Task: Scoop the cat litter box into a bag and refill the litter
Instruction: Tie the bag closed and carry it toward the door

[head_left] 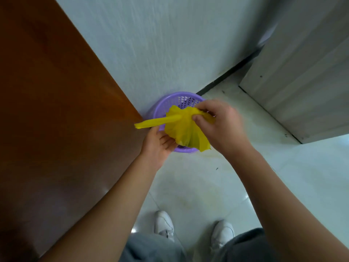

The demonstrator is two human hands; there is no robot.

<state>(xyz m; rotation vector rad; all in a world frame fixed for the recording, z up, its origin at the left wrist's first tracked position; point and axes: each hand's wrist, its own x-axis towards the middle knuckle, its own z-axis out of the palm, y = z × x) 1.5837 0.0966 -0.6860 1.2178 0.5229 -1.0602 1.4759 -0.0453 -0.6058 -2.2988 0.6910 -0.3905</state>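
A thin yellow plastic bag point(182, 127) hangs crumpled over a purple mesh waste basket point(170, 104) that stands on the floor against the wall. My right hand point(219, 125) pinches the bag's upper edge between thumb and fingers. My left hand point(158, 146) is under the bag's lower left part, its fingers curled round the plastic. One long bag handle point(154, 122) sticks out to the left. No litter box, scoop or litter shows in view.
A brown wooden door point(56, 110) fills the left side, right beside the basket. A white wall point(160, 44) is behind it. A pale cabinet or door panel point(302, 82) stands at the right. My two white shoes point(192, 227) stand on the light tiled floor.
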